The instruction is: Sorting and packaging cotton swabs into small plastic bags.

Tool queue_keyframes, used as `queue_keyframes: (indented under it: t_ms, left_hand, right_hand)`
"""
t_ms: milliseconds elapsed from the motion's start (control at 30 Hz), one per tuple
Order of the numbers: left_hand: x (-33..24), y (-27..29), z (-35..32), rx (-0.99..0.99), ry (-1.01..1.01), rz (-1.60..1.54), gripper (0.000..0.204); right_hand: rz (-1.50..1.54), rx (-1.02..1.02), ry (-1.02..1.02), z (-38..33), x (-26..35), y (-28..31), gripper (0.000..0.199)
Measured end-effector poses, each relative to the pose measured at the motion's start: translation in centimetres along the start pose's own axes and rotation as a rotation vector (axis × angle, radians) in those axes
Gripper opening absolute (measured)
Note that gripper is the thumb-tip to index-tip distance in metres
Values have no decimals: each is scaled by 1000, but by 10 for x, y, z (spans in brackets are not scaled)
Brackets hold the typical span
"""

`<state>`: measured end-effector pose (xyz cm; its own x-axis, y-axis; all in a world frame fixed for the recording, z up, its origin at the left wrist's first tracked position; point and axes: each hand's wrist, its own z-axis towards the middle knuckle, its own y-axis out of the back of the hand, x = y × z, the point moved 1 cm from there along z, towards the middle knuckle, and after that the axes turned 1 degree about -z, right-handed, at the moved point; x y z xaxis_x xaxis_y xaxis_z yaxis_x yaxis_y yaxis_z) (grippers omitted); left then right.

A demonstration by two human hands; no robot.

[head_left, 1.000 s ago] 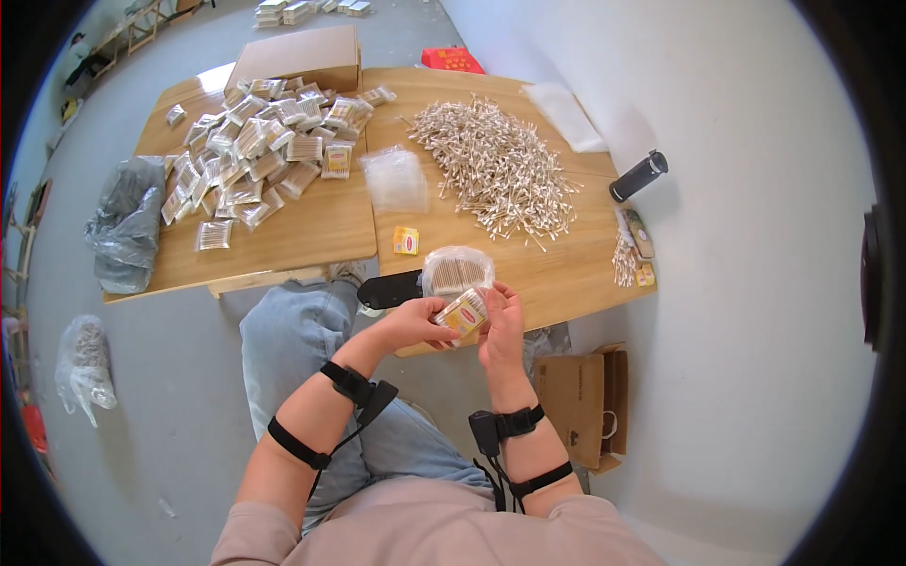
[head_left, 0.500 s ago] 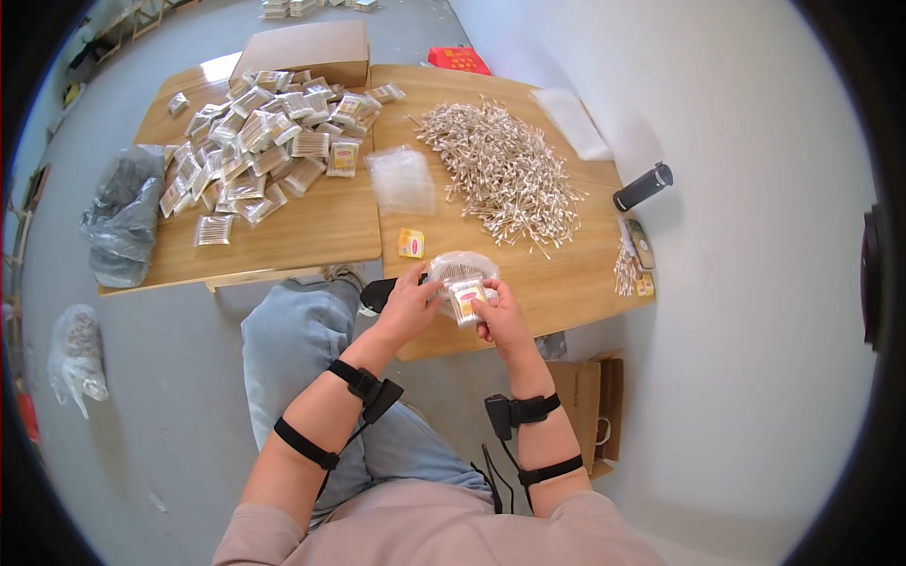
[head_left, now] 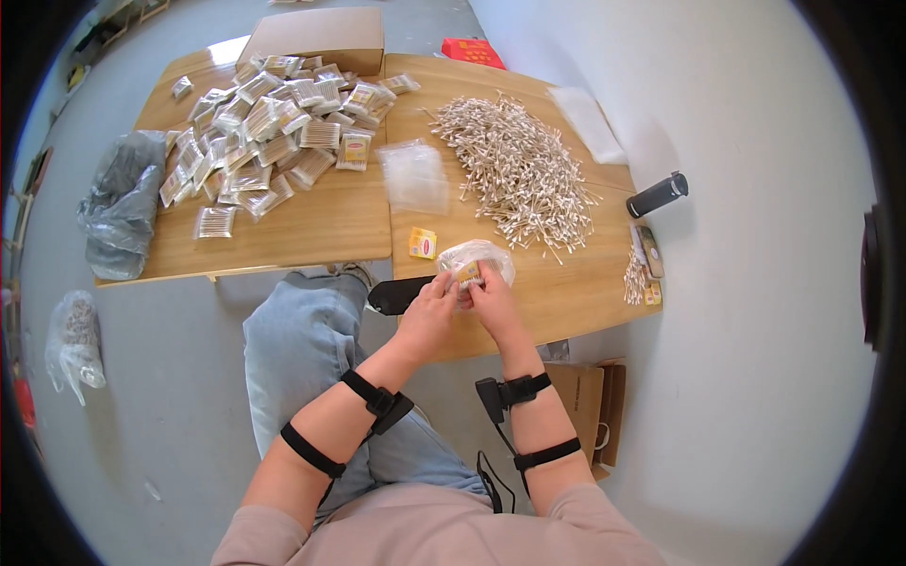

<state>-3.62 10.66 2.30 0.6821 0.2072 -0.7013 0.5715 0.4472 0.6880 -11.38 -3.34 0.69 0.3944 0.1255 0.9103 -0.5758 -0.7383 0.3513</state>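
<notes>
Over the near edge of the right-hand table, both my hands hold a small clear packet of cotton swabs (head_left: 467, 273) with a yellow card inside. My left hand (head_left: 431, 311) pinches its left side. My right hand (head_left: 494, 302) has thumb and fingers closed on its right side. Just behind the packet rests a round, whitish, plastic-looking thing (head_left: 498, 255), partly covered by packet and fingers. From under my left hand a black flat handle-like piece (head_left: 394, 296) sticks out over the table edge. A small stack of yellow cards (head_left: 423, 242) lies beyond my left hand.
Loose cotton swabs (head_left: 519, 170) form a big heap at the far right. Clear empty bags (head_left: 415, 177) lie beside it. Filled packets (head_left: 274, 127) pile up on the left table, near a cardboard box (head_left: 316, 38) and grey plastic bag (head_left: 125, 203). A black bottle (head_left: 656, 195) stands by the wall.
The packet has tipped and moved slightly away from me. My left hand, formerly with fingers apart beside it, has closed in on the packet's left side. The view has shifted slightly.
</notes>
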Motion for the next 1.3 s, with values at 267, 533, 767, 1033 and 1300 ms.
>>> queue_keyframes:
  t_ms: [267, 533, 767, 1033, 1300]
  left_hand:
    - [5, -5, 3, -70, -7, 60, 49]
    - [17, -16, 13, -98, -73, 161, 45]
    - [57, 87, 45, -387, 149, -72, 34]
    - [181, 172, 50, -157, 793, 706, 37]
    - [169, 146, 41, -190, 597, 575, 24]
  right_hand:
    - [-619, -67, 364, 4, -11, 0, 42]
    - [-824, 164, 81, -6, 30, 2, 32]
    - [-614, -11, 154, -45, 58, 24, 34]
    - [-494, 12, 246, -86, 9, 33, 23]
    - [-377, -1, 290, -110, -25, 34, 18]
